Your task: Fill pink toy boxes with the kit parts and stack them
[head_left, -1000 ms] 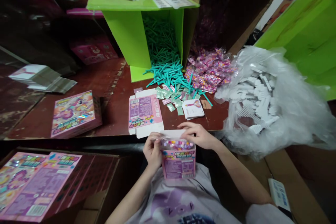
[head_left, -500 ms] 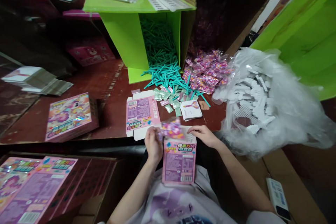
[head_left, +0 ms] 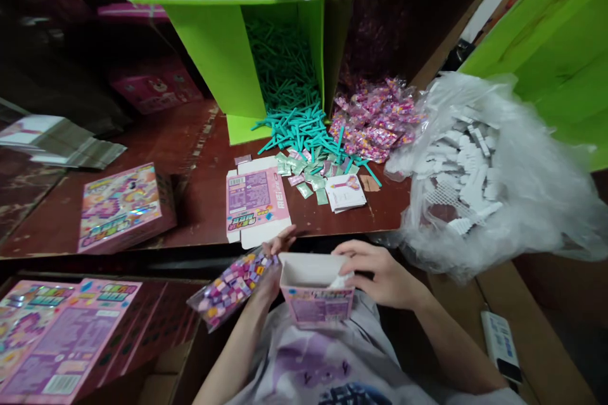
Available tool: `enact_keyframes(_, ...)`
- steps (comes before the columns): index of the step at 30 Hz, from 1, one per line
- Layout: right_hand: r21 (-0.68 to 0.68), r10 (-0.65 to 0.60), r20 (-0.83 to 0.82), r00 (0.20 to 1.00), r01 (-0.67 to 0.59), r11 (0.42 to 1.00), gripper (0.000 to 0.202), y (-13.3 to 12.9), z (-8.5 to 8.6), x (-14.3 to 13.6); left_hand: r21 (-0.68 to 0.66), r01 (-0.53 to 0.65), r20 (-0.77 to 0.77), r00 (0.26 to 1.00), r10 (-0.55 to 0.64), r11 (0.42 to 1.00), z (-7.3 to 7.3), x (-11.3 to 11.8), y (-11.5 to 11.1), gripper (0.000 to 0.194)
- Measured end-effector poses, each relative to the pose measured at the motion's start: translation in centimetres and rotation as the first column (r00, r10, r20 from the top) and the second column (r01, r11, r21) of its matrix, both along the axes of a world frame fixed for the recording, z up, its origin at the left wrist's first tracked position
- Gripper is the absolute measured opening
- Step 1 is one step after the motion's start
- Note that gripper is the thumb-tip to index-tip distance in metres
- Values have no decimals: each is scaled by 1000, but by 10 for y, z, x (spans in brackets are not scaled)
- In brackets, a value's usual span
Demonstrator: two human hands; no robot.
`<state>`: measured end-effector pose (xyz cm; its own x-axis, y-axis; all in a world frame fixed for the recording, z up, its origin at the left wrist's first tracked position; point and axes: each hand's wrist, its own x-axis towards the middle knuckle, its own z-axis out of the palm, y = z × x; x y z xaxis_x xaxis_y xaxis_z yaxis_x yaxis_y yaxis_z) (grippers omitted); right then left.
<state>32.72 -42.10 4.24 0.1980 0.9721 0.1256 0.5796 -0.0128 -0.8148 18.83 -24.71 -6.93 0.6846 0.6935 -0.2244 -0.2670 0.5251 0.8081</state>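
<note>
A clear bag of small pink, purple, white and orange blocks (head_left: 237,288) hangs out to the left from my left hand (head_left: 270,266), which is closed on its end. Close beside it, an upright pink and purple cardboard box (head_left: 317,310) rests against my lap, its top uncovered and its white inside showing. My right hand (head_left: 375,271) reaches over the box's right rim with bent fingers. They pinch a small white piece (head_left: 339,281) at the opening; its exact kind is unclear. On the table edge ahead lies a flat, unfolded pink box (head_left: 256,196).
Teal sticks (head_left: 301,136) spill from a green bin (head_left: 213,54). Small sachets (head_left: 304,188), white printed leaflets (head_left: 346,193) and bagged blocks (head_left: 375,117) lie nearby. Right is a plastic bag of white pieces (head_left: 468,168). A finished-looking box (head_left: 121,205) and a carton of boxes (head_left: 71,342) stand left.
My left hand has swung the bag of blocks from above the box out to the left. The box has tipped so its opening shows, and my right hand has moved down onto its rim.
</note>
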Motion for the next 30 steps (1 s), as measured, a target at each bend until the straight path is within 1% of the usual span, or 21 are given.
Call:
enact_keyframes(1, 51, 27, 46, 999, -29, 998, 18, -4, 4, -7, -41, 63, 12, 998, -63, 997, 3, -3, -3, 57)
enact_keyframes(2, 108, 21, 116, 993, -34, 994, 19, -8, 7, -12, -103, 133, 49, 991, -128, 986, 5, -7, -7, 57)
enact_keyframes(4, 228, -85, 290, 953, 18, 973, 22, -15, 11, -21, -186, 244, 134, 966, -222, 952, 11, -13, -16, 56)
enact_keyframes(5, 279, -155, 362, 919, 52, 959, 25, -18, 14, -25, -201, 268, 164, 957, -237, 942, 13, -16, -20, 54)
enact_keyframes(6, 320, -216, 411, 886, 82, 944, 28, -21, 16, -28, -199, 273, 189, 953, -236, 941, 15, -18, -24, 54)
enact_keyframes(8, 376, -304, 459, 835, 128, 918, 31, -28, 21, -32, -170, 270, 216, 949, -231, 948, 19, -22, -30, 55)
enact_keyframes(10, 415, -357, 471, 807, 154, 897, 32, -34, 23, -37, -131, 277, 227, 943, -243, 952, 22, -22, -33, 56)
enact_keyframes(12, 457, -396, 453, 799, 173, 872, 31, -39, 22, -41, -95, 283, 226, 940, -256, 955, 24, -21, -35, 56)
enact_keyframes(14, 466, -406, 423, 810, 190, 864, 32, -41, 18, -44, -64, 268, 210, 945, -249, 961, 23, -17, -34, 56)
enact_keyframes(17, 446, -406, 388, 827, 217, 868, 28, -40, 14, -48, -28, 230, 177, 959, -221, 973, 16, -9, -28, 57)
enact_keyframes(20, 383, -376, 394, 839, 222, 897, 20, -34, 10, -51, 35, 274, 187, 943, -276, 961, 7, 0, -20, 64)
enact_keyframes(22, 307, -338, 445, 829, 214, 928, 11, -30, 4, -52, 55, 280, 169, 943, -285, 958, 4, 4, -18, 66)
enact_keyframes(23, 278, -325, 479, 815, 210, 937, 8, -28, 0, -51, 43, 253, 145, 956, -257, 966, 4, 6, -18, 66)
enact_keyframes(24, 267, -329, 511, 794, 217, 939, 10, -26, -7, -50, 25, 208, 117, 971, -210, 978, 6, 7, -19, 64)
enact_keyframes(26, 279, -393, 531, 751, 283, 917, 21, -23, -21, -45, 6, 107, 50, 993, -107, 994, 9, 7, -22, 60)
enact_keyframes(27, 289, -436, 505, 744, 330, 898, 24, -21, -29, -42, 7, 67, 15, 998, -67, 998, 10, 7, -23, 57)
enact_keyframes(28, 289, -466, 455, 759, 369, 883, 26, -18, -37, -39, 15, 36, -14, 999, -36, 999, 11, 7, -23, 55)
enact_keyframes(29, 276, -477, 377, 794, 396, 876, 27, -15, -44, -35, 29, 7, -36, 999, -6, 1000, 12, 7, -21, 53)
enact_keyframes(30, 249, -462, 280, 841, 401, 881, 29, -12, -50, -32, 49, -21, -53, 998, 23, 999, 12, 7, -18, 50)
